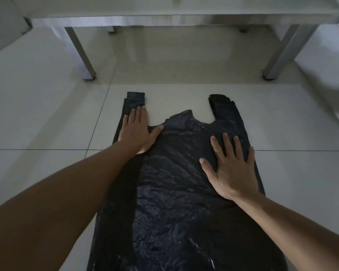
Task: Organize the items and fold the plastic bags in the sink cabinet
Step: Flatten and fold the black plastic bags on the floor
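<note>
Flattening bag (174, 182) on floor (47, 114), mid-frame; left hand (138, 132) and right hand (231, 167) flat, fingers spread; next, likely lengthwise fold.

Two bare forearms enter from the lower corners of the frame — no sleeves, watch, bracelet or gloves on either — ending in the left hand (137, 132) at centre-left and the right hand (231, 167) at centre-right, both ringless, with short, plain, unpainted fingernails.
</note>
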### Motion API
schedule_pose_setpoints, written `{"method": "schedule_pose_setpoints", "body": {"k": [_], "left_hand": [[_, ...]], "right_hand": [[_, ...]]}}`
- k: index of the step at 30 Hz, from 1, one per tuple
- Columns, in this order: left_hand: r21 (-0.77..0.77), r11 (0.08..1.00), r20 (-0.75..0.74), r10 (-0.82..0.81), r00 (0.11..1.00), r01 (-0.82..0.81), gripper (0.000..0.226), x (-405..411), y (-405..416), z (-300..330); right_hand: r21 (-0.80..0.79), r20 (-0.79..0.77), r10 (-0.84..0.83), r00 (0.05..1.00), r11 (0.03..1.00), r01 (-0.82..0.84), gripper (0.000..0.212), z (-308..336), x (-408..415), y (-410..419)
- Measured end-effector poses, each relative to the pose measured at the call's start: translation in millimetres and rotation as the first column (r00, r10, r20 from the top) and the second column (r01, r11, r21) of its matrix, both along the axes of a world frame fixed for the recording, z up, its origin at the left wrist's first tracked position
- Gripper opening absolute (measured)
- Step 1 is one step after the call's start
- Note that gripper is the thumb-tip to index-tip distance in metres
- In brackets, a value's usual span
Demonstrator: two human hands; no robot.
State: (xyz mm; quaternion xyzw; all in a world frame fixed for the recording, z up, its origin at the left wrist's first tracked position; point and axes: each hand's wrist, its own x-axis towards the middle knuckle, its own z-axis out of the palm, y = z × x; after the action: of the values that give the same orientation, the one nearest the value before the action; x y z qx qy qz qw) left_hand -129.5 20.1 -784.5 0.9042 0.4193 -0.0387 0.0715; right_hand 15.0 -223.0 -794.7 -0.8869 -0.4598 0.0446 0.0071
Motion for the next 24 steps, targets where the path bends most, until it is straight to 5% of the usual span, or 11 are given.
{"method": "schedule_pose_setpoints", "body": {"k": [6, 10, 13, 16, 21, 24], "left_hand": [[-0.046, 0.992, -0.107, 0.11, 0.988, -0.115, 0.089, -7.2, 51.0, 2.3], [0.012, 0.966, 0.045, 0.258, 0.965, -0.259, 0.086, -9.1, 50.3, 16.5], [0.085, 0.996, 0.176, -0.013, 0.984, -0.002, 0.083, -6.4, -3.5, 22.4], [0.039, 0.98, 0.039, -0.198, 0.979, 0.197, 0.092, -30.0, -56.5, 2.8], [-0.009, 0.988, 0.039, 0.152, 0.988, -0.152, 0.092, -54.4, -45.9, 5.6], [0.055, 0.993, 0.142, 0.092, 0.986, -0.101, 0.086, -45.4, -67.8, 26.6]], "right_hand": [[-0.002, -0.003, 0.001, 1.0, 1.0, -0.001, 0.078, 0.5, 0.6, 0.2], [0.007, -0.026, -0.006, 1.0, 1.0, 0.006, 0.078, 2.1, 0.8, 0.1], [0.003, -0.031, -0.001, 1.0, 1.0, 0.001, 0.077, 3.3, 0.5, -0.6], [0.003, -0.036, 0.002, 0.999, 1.0, -0.002, 0.077, 2.6, 1.7, 0.4], [-0.016, -0.038, 0.008, 0.999, 1.0, -0.009, 0.078, 1.8, 1.7, 0.0], [-0.035, -0.041, 0.007, 0.999, 0.999, -0.009, 0.078, 1.8, 4.4, 1.9]]}}
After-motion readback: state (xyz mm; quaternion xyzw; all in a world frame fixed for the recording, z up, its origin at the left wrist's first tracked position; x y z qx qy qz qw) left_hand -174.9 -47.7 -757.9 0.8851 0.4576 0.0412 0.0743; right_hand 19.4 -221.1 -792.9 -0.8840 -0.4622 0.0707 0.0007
